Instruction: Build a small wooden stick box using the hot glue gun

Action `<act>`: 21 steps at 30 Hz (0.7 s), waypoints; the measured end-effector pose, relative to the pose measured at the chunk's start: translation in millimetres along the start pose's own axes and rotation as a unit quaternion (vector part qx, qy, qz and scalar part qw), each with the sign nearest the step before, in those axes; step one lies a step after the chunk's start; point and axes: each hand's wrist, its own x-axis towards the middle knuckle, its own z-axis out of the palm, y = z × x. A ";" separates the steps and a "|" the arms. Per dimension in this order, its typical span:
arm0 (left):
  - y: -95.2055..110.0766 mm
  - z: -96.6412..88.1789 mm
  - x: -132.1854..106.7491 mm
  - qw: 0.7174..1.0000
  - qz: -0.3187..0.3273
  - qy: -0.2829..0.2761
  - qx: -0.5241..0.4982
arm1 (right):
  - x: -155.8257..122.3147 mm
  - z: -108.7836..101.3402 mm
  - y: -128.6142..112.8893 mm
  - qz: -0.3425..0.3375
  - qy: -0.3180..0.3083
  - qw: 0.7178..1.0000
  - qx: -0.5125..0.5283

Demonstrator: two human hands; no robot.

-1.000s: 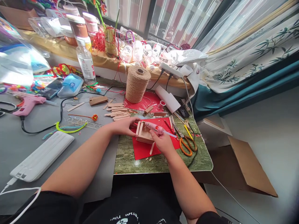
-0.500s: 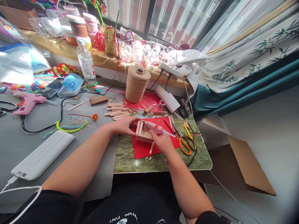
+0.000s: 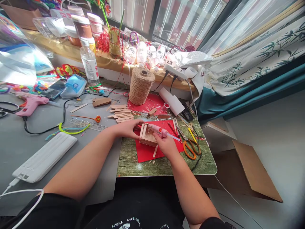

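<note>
A small open box of wooden craft sticks (image 3: 147, 140) rests on a red sheet (image 3: 143, 155). My left hand (image 3: 132, 128) grips the box's left side, thumb toward the front and fingers behind. In my right hand (image 3: 164, 143) is a pink hot glue gun (image 3: 158, 129), its nozzle end over the box's back left corner and a clear glue stick trailing out to the right. The trigger fingers are partly hidden beneath the gun. One loose craft stick (image 3: 155, 151) lies on the sheet just in front of the box.
Behind the box stand a pile of craft sticks (image 3: 121, 114) and a big twine spool (image 3: 141, 86). Orange-handled scissors (image 3: 192, 149) lie to the right. At left are a second pink glue gun (image 3: 32, 103) and a white power bank (image 3: 45, 157). Bottles and jars crowd the sill.
The view has shifted very slightly, moving the scene a little to the right. Both hands, the box and the glue gun keep nearly the same positions relative to each other.
</note>
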 end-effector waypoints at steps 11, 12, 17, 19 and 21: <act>3.9 0.6 0.8 1.000 -0.005 -0.006 0.014 | 0.4 -0.3 -2.3 -0.003 0.011 1.000 -0.024; 3.6 0.7 0.9 1.000 -0.006 -0.006 0.016 | 0.3 -0.5 -2.7 -0.003 0.010 1.000 -0.022; 0.9 0.9 1.7 1.000 -0.012 -0.006 0.021 | 0.4 0.2 -1.2 -0.011 0.006 1.000 -0.013; 0.9 1.1 1.7 1.000 -0.015 -0.004 0.027 | 0.9 0.4 -0.6 -0.007 -0.001 1.000 -0.016; 1.9 1.5 1.3 0.999 -0.017 -0.005 0.032 | 1.8 0.0 -0.6 -0.008 -0.007 1.000 -0.013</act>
